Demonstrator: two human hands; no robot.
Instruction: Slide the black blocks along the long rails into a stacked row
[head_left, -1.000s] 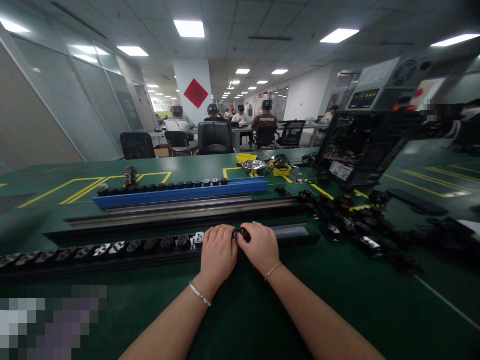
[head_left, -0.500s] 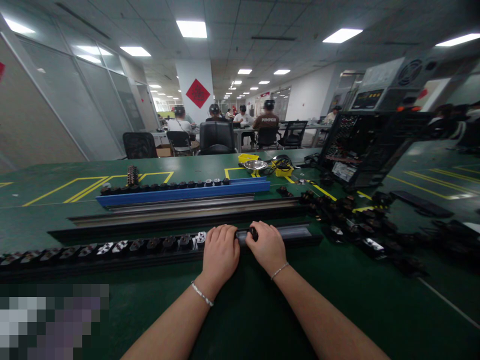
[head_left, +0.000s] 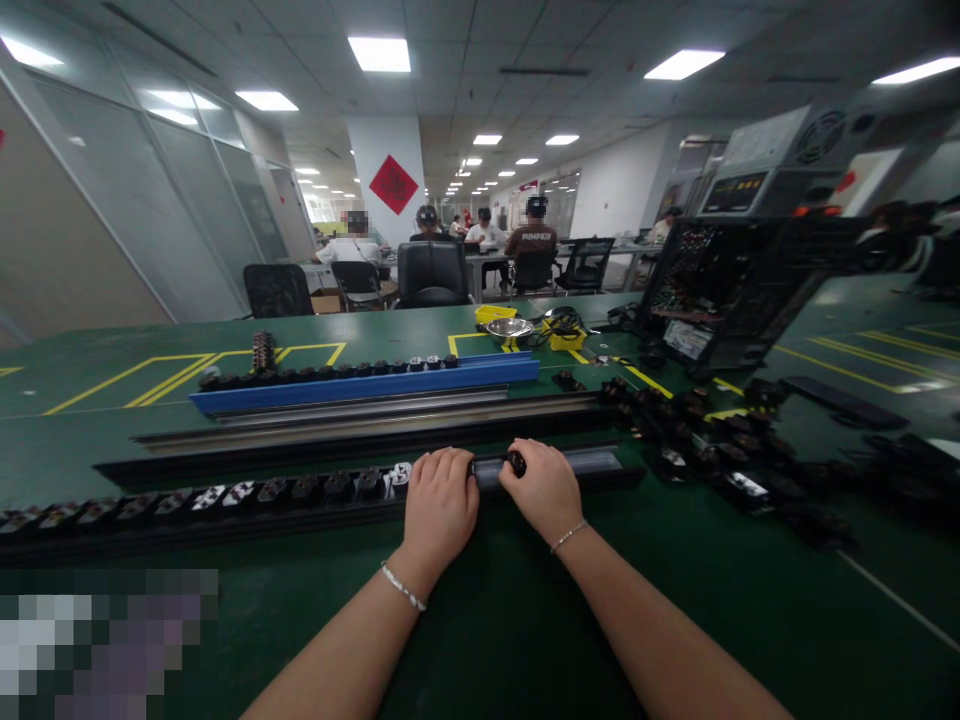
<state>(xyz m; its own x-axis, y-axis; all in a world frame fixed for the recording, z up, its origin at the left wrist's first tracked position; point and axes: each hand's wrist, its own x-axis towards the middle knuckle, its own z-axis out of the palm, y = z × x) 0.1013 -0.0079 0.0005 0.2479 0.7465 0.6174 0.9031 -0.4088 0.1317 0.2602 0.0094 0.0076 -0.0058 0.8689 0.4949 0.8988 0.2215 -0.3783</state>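
A long black track [head_left: 600,462] with a grey inner channel lies across the table in front of me. Its left part carries a row of black socket modules [head_left: 306,488], a few with white or silvery faces. My left hand [head_left: 441,505] is closed over the track at the right end of this row, just right of a white-faced module [head_left: 400,478]. A dark module edge shows at its fingertips; the rest is covered. Farther right, my right hand [head_left: 546,490] pinches a small black socket module [head_left: 516,462] at the channel, its underside hidden.
Behind lie more dark rails [head_left: 375,430] and a blue track [head_left: 360,382] holding modules. Loose black modules [head_left: 705,440] are heaped at the right, near an opened computer case [head_left: 720,290]. A metal bowl [head_left: 510,328] and yellow bins [head_left: 568,340] stand farther back. People sit beyond.
My right hand has shifted slightly right along the track with the small black module, widening the gap between the hands. My left hand has stayed in place.
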